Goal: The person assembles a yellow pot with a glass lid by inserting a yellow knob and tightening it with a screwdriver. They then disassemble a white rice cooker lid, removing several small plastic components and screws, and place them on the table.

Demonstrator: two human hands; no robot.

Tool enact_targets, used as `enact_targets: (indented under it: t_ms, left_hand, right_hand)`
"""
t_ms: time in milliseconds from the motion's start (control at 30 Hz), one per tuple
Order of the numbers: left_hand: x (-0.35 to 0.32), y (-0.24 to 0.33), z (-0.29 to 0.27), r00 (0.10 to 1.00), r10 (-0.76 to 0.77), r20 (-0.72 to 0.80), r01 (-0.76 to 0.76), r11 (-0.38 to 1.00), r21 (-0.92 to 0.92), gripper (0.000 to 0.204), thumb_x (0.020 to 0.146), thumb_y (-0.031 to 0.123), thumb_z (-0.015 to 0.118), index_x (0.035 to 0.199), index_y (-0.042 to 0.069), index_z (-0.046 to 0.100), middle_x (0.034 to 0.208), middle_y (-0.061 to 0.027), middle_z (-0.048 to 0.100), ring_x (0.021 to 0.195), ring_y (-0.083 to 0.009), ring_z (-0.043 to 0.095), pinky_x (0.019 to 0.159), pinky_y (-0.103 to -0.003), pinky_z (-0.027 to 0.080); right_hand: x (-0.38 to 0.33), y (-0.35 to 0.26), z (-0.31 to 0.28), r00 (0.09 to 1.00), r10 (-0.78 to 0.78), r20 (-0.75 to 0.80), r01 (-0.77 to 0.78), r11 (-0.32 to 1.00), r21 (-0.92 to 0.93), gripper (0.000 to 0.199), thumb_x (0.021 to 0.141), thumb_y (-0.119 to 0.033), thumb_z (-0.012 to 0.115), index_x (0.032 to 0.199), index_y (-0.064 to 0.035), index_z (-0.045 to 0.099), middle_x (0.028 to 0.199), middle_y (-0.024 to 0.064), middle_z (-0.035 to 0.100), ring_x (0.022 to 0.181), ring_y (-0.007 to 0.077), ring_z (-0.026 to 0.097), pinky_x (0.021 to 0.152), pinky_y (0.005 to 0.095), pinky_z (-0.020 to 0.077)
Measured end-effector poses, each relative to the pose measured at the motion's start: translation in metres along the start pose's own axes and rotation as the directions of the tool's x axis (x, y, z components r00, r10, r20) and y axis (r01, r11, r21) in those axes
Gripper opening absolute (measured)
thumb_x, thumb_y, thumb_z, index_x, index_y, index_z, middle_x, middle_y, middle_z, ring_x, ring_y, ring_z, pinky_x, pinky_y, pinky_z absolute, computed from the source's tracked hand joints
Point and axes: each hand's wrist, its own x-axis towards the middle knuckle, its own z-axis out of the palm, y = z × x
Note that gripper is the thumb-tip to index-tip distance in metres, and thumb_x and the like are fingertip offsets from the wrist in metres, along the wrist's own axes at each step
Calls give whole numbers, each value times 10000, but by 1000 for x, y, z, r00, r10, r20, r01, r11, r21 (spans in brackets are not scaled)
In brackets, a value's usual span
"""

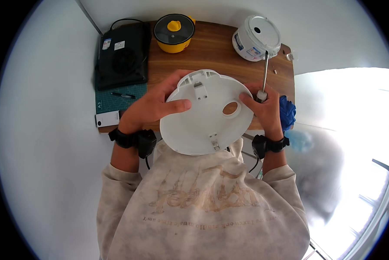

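Between my two hands, a white round plastic cover is tilted so that its hollow inner side shows. It has a round hole on the right and small hinge-like mounts at its far and near ends. My left hand is closed on the left rim, thumb pressed on the inner face and fingers hidden behind. The right rim is gripped by my right hand, its thumb beside the hole. That same hand also keeps a screwdriver, its metal shaft pointing away from me and its handle partly covered by the fingers.
On the wooden table, a white round appliance stands at the back right. A yellow pot and black hot plate are farther left. A pen lies on a green mat near a white box; blue crumpled material is right.
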Motion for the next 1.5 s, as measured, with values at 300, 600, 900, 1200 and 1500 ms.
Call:
enact_targets:
  t_ms: [300,600,900,1200,1500]
  left_hand:
    - [12,6,19,991,-126,-49,109,956,-273,591,955,227,559,1485,41,377,1325,-68,550,1225,-155,497,1043,-323,392]
    - [30,22,50,965,-174,-196,107,945,-310,583,916,173,515,1471,41,401,1288,-70,559,1188,-152,506,1017,-303,391]
    - [37,30,84,911,-139,-388,45,969,-241,560,902,176,523,1428,11,431,1297,-82,563,1184,-157,516,1020,-306,392]
    - [39,33,114,830,-46,-555,-37,990,-138,525,912,183,532,1400,9,445,1280,-76,569,1170,-149,516,1014,-305,390]
    - [42,37,131,798,-59,-600,-20,992,-124,485,911,179,528,1365,20,467,1245,-67,573,1140,-143,513,1000,-299,389]
  right_hand:
    - [7,-6,-16,999,38,-29,-38,999,7,275,824,-148,783,1051,-27,685,828,-12,669,726,46,547,688,213,464]
    - [8,8,-54,991,123,-54,-119,990,73,319,879,-148,699,1162,-35,606,845,-17,572,740,63,499,687,224,446]
    - [2,22,-90,988,-63,142,54,996,69,536,823,17,634,1340,-64,517,922,22,555,788,79,501,716,226,440]
    - [7,20,-113,904,-54,423,8,994,109,492,830,-20,725,1308,-52,616,891,83,739,694,76,607,697,216,493]
    - [13,26,-115,889,-242,390,229,970,79,373,847,-23,695,1219,-60,682,820,98,699,650,149,609,650,274,502]
